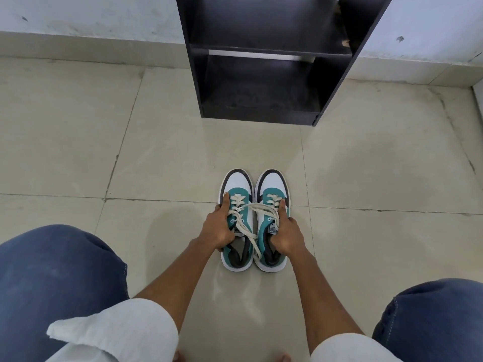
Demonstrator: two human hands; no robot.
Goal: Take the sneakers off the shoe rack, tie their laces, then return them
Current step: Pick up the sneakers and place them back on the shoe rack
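Two teal, white and dark grey sneakers stand side by side on the tiled floor, toes pointing away from me. My left hand grips the left sneaker at its outer side, thumb on the laces. My right hand grips the right sneaker with fingers inside its opening. The cream laces lie loose and untied, crossing from one shoe to the other. The black shoe rack stands ahead against the wall, and the shelves I can see hold nothing.
My knees in blue jeans frame the bottom left and right corners, with white sleeves above them. Beige floor tiles spread around the shoes. A pale wall runs behind the rack.
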